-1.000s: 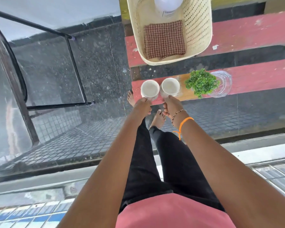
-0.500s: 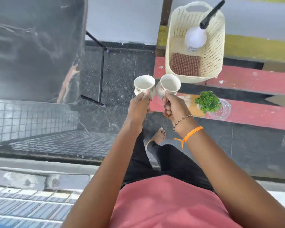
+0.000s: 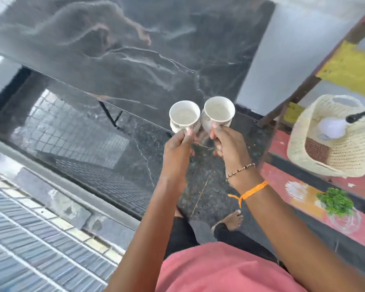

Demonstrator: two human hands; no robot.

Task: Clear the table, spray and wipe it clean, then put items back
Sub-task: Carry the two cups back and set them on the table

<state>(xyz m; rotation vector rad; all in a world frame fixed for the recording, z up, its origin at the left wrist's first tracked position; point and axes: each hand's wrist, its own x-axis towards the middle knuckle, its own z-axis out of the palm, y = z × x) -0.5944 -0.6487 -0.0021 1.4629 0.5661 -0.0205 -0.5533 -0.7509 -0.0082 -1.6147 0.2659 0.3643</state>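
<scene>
Left hand [image 3: 177,144]: grips left cup [image 3: 184,115], frame centre.
Right hand [image 3: 228,142]: grips right cup [image 3: 219,111] (cups touching).
Table [image 3: 135,49]: dark marble, upper left.

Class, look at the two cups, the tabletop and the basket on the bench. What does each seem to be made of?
Cups: probably glazed ceramic, glossy white with small printed motifs.
Tabletop: dark polished marble or a marble-look slab; pale veins and reflections, so which one is unclear.
Basket: likely moulded plastic, matte cream with a regular perforated wall.
</scene>
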